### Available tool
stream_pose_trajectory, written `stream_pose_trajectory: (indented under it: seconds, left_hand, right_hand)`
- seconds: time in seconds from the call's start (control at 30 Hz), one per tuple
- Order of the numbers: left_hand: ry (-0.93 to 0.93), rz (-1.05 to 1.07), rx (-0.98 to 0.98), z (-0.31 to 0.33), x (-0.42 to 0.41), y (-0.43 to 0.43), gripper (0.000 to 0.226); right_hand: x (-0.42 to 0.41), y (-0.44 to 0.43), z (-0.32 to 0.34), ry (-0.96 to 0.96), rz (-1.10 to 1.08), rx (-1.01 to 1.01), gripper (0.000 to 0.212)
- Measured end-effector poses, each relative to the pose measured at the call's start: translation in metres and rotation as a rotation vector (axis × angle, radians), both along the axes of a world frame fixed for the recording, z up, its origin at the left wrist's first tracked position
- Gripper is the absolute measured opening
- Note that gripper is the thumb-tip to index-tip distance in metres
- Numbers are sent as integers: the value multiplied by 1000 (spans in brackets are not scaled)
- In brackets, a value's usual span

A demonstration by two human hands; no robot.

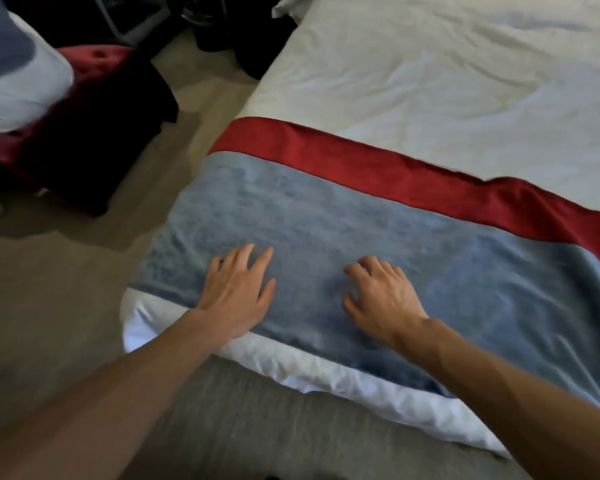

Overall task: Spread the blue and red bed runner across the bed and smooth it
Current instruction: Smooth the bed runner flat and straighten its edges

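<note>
Left grip [238, 292] wide, flat on bed runner [326, 216]; right grip [381, 299] at its 3 o'clock, fingers half-bent, tips pressing, holding nothing. Red band [378, 168] at 1 o'clock.

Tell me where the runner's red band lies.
In the head view the red band runs diagonally from centre-left to the right edge, between the runner's blue panel nearer the camera and the white duvet beyond.

Layout: runner [326, 216] across bed [430, 81], near end.
L hand [236, 292] & R hand [381, 299] side by side on runner nr front edge; stool [94, 109] on floor [49, 289] left of bed.
</note>
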State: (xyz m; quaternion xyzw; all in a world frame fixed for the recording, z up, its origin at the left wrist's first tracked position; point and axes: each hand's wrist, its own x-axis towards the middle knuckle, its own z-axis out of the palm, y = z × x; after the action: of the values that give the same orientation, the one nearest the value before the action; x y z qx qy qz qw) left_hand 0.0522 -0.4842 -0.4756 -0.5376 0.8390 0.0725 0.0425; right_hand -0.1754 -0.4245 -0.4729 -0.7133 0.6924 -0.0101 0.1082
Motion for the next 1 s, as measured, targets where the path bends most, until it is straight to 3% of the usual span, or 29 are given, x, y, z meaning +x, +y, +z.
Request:
stream_pose_trajectory:
  seconds: [0.3,0.63,1.0]
  left_hand:
    - [-41,84,11,-8,48,-75,58]
    - [6,279,102,-37,48,-205,57]
    - [1,293,86,-57,50,-279,52]
  right_hand:
    - [49,-99,0,21,63,8,44]
    - [29,-214,-10,78,119,71,52]
    - [34,-314,-16,30,42,125,50]
